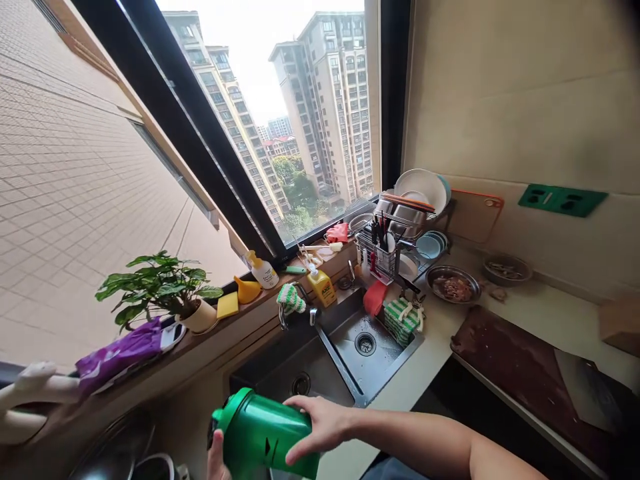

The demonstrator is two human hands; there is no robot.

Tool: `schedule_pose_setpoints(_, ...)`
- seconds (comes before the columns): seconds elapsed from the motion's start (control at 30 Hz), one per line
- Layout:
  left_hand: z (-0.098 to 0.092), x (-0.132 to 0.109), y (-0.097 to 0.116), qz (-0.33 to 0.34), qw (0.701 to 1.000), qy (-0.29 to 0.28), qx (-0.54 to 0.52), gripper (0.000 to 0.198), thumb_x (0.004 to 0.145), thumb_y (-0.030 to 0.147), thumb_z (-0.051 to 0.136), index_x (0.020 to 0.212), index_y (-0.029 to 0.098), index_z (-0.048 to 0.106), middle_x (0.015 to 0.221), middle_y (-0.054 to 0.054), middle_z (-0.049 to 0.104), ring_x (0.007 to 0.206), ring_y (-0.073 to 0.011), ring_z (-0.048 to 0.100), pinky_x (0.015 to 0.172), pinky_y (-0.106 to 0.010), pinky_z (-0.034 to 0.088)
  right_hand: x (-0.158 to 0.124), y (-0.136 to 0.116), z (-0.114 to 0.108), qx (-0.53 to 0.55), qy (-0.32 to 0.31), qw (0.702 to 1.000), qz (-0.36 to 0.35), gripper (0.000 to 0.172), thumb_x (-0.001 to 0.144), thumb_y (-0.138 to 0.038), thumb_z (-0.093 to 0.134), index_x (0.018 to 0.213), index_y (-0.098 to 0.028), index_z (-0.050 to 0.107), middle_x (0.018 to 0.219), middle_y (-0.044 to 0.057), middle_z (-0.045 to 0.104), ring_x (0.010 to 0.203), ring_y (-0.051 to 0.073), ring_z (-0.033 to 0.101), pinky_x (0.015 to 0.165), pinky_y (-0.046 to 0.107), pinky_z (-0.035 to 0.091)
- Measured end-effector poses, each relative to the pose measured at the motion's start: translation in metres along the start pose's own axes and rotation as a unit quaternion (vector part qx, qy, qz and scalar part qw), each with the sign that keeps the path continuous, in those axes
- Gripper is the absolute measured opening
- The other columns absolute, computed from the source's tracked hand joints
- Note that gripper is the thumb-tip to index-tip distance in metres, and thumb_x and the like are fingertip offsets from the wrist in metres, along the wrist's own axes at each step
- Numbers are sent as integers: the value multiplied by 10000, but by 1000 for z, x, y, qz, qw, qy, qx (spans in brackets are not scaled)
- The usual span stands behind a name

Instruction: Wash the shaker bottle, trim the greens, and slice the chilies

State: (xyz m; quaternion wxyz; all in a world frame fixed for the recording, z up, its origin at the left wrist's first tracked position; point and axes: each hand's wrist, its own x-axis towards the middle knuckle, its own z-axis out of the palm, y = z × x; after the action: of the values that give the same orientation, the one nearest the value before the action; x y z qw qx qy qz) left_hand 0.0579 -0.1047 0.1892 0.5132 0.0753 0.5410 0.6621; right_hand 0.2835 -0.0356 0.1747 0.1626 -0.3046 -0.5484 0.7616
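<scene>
The green bottle [265, 433] lay tilted, nearly level, its cap end pointing left, above the sink [300, 370]. The right grip [320, 427] wrapped widely over its body; the left grip [216, 457], nearer the cap, held it from below.

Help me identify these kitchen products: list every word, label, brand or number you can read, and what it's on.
Yellow plastic dish-soap bottle: dark lettering on the label, too blurred to read.
White plastic bottle with a yellow cap: label too small to read.
Purple plastic packet: no readable text.
Green plastic bottle: dark mark on its side, no readable text.
</scene>
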Motion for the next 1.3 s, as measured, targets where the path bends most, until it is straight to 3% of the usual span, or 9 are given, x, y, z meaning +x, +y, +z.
schedule_pose_setpoints(0.13, 0, -10, -4, 18, 993, -32, -113, 530, 716, 644, 692, 1153, 351, 754, 1025, -34, 798, 1133, -369, 699, 996, -519, 554, -5, 3, 8, 227, -216, 944, 108, 847, 644, -749, 704, 1240, -150, 656, 1080, 138, 698, 1012, 327, 676, 838, 450, 535)
schedule_pose_setpoints(0.23, 3, -8, -6, 21, 985, -31, -166, 371, 746, 471, 742, 1036, 244, 786, 930, -52, 794, 1099, -346, 715, 1020, -486, 530, 0, 10, 8, 195, -116, 974, 12, 832, 658, -618, 793, 1347, -197, 593, 1212, 123, 687, 1103, 311, 658, 943, 453, 508)
schedule_pose_setpoints(0.33, 5, -5, -4, 38, 977, -83, -191, 440, 790, 553, 736, 1037, 192, 780, 1001, -98, 785, 1143, -355, 689, 1031, -489, 510, 6, 15, 3, 100, -27, 993, -59, 941, 602, -438, 908, 1440, -252, 522, 1363, 100, 635, 1225, 283, 601, 1049, 406, 457)
schedule_pose_setpoints(0.43, 8, -10, -7, 47, 971, -165, -165, 781, 778, 770, 660, 1248, 148, 707, 1270, -171, 703, 1221, -375, 635, 1055, -499, 487, 5, 18, 2, 156, -111, 981, 26, 839, 694, -566, 807, 1412, -212, 557, 1282, 146, 681, 1062, 299, 687, 881, 417, 540)
schedule_pose_setpoints(0.53, 11, -8, -16, 41, 969, -189, -153, 949, 696, 877, 639, 1301, 146, 653, 1309, -191, 661, 1249, -378, 603, 1062, -495, 478, 3, 18, 3, 236, -171, 950, 116, 760, 775, -704, 627, 1284, -140, 645, 1104, 201, 734, 828, 304, 726, 655, 388, 545)
schedule_pose_setpoints(0.73, -3, 7, -27, 27, 984, 91, -150, 757, 689, 741, 773, 1211, 239, 554, 1131, -87, 637, 1127, -267, 624, 987, -499, 502, 12, 10, -1, 249, -95, 958, 102, 621, 744, -672, 688, 1066, -145, 746, 1070, 208, 751, 847, 323, 727, 698, 426, 556)
schedule_pose_setpoints(0.9, -2, -17, -13, 113, 972, -75, -191, 701, 740, 714, 746, 1243, 253, 585, 1203, -113, 665, 1144, -309, 637, 964, -493, 527, 21, 15, 7, 117, -61, 986, 97, 691, 710, -563, 812, 1289, -210, 680, 1197, 167, 733, 997, 358, 717, 855, 506, 554)
schedule_pose_setpoints(1.07, 2, -28, -1, 180, 970, -32, -161, 469, 718, 428, 858, 1126, 267, 691, 1142, -88, 709, 1061, -293, 674, 956, -443, 534, 24, 17, 25, 74, -49, 990, 110, 812, 693, -574, 839, 1402, -243, 621, 1194, 153, 736, 1023, 380, 713, 913, 561, 537)
schedule_pose_setpoints(1.3, -34, -36, 10, 173, 964, -79, -185, 631, 675, 611, 845, 1158, 222, 726, 1199, -133, 715, 1142, -349, 670, 959, -467, 543, 43, 17, 40, 53, -118, 985, 116, 762, 706, -567, 829, 1364, -240, 626, 1187, 157, 733, 994, 354, 723, 891, 534, 549)
